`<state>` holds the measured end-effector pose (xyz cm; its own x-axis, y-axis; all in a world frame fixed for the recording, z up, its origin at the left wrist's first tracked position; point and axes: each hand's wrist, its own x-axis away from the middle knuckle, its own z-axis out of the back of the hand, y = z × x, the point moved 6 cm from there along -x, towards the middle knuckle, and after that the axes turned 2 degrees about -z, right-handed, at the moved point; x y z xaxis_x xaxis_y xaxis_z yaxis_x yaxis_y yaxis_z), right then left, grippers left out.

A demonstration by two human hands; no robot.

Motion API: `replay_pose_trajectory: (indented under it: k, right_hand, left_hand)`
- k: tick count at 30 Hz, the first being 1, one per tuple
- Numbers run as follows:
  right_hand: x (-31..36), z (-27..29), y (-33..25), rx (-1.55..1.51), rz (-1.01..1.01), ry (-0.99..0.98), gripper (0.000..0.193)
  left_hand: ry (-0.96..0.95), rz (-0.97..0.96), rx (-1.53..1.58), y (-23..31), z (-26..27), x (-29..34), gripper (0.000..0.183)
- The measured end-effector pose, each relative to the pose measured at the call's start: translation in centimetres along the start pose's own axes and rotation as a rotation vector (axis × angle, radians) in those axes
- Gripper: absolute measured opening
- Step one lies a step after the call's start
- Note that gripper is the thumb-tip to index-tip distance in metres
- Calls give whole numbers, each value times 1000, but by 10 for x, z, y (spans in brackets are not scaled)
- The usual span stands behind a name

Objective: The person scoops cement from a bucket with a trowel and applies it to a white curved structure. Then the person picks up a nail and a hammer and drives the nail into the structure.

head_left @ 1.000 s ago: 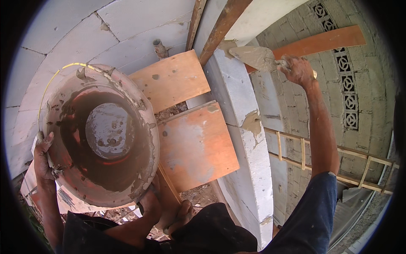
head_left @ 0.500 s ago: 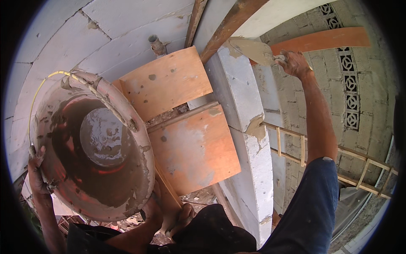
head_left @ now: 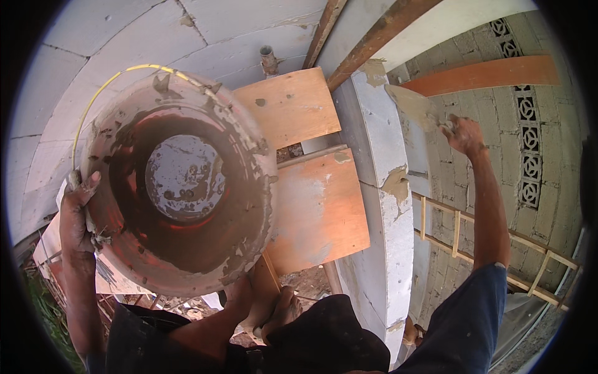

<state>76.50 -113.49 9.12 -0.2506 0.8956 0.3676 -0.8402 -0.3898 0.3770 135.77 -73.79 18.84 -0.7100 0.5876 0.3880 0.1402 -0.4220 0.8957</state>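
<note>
My left hand grips a mortar-smeared bucket at its left rim, where the yellow wire handle meets it. The bucket is tilted so its inside faces me, with a pool of wet grey mortar at the bottom. Out to the right, my right hand is closed around the handle of a trowel. The wide, mortar-coated blade lies beside the upper end of a white block wall edge. Whether the blade touches the wall, I cannot tell.
Two plywood boards lie between bucket and wall. A short pipe sticks up behind them. Rusty beams cross the top. On the right are a wooden ladder-like frame, an orange-brown plank and a wall of grey blocks.
In the picture, the bucket and my left hand have shifted right and the bucket faces me more squarely. The trowel has come down and right from the wall's top end. The whole view has shifted slightly.
</note>
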Motion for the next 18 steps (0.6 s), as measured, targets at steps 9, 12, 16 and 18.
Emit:
replay_pose_trajectory:
  k: [9,12,16,18]
  right_hand:
    - [206,139,-186,-618,518,355,34]
    - [231,184,-270,-386,660,354,41]
    - [223,177,-281,-303,706,358,40]
    - [225,192,-260,-566,715,488,32]
  left_hand:
    - [-203,-61,-127,51,-76,86,33]
    - [-17,-246,-78,40,-58,113,36]
    - [-44,-26,90,-12,-13,93,27]
    - [-4,31,248,-21,11,90,22]
